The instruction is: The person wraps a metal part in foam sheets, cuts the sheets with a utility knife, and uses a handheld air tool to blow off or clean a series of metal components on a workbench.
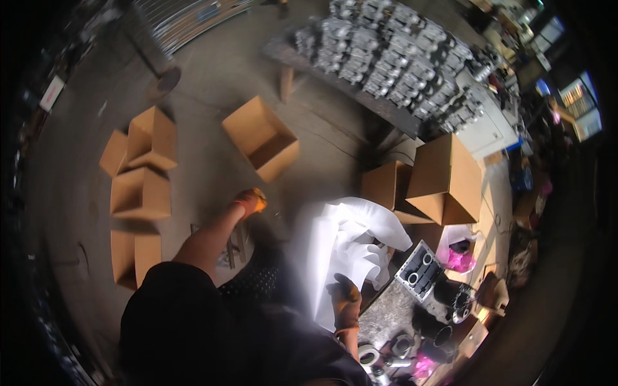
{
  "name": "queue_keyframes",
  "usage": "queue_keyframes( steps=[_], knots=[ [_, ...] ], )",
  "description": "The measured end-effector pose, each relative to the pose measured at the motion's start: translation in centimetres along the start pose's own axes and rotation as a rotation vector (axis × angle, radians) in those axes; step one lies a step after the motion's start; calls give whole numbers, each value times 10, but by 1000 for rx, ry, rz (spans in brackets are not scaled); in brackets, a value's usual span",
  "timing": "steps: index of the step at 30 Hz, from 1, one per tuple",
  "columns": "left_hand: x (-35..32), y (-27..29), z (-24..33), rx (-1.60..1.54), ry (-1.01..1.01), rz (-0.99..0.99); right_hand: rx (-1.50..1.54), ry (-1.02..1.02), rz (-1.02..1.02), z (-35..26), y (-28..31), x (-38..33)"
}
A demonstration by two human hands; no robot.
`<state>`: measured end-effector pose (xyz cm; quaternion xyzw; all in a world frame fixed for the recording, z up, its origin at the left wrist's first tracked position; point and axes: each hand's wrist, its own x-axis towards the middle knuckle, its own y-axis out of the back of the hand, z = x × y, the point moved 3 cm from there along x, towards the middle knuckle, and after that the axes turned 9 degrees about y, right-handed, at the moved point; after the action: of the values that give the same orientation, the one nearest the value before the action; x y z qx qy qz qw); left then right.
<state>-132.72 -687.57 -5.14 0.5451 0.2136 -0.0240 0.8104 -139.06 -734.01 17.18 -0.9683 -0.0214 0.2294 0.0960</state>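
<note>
My left hand [252, 201], in an orange work glove, reaches forward over the floor. Its fingers are curled and slightly blurred, and nothing shows in them. In front of it, a short gap away, lies an open cardboard box [261, 138]. My right hand [347, 297], in a dark and orange glove, is closed at the right edge of a crumpled white sheet [351, 225]. That sheet is large and brightly lit, and its left side is blurred. Just right of it, a flat rectangular metal part [419, 271] with round openings rests on a grey workbench [381, 315].
Several open cardboard boxes [141, 193] stand on the floor at left; two more boxes [444, 177] are at right. Rows of metal castings [386, 55] cover a table at the back. Black cylindrical parts [444, 331], metal rings [368, 355] and pink plastic [459, 259] crowd the bench side.
</note>
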Motion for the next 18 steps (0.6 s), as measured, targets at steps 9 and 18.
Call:
queue_keyframes(
  steps=[9, 18],
  knots=[
    [-587, -51, -85, -600, 1774, -122, -1300, 235, -1103, 81, 8, 63],
    [-738, -280, 106, -1786, 1366, 917, -1376, 362, -1558, 17, -249, -29]
  ],
)
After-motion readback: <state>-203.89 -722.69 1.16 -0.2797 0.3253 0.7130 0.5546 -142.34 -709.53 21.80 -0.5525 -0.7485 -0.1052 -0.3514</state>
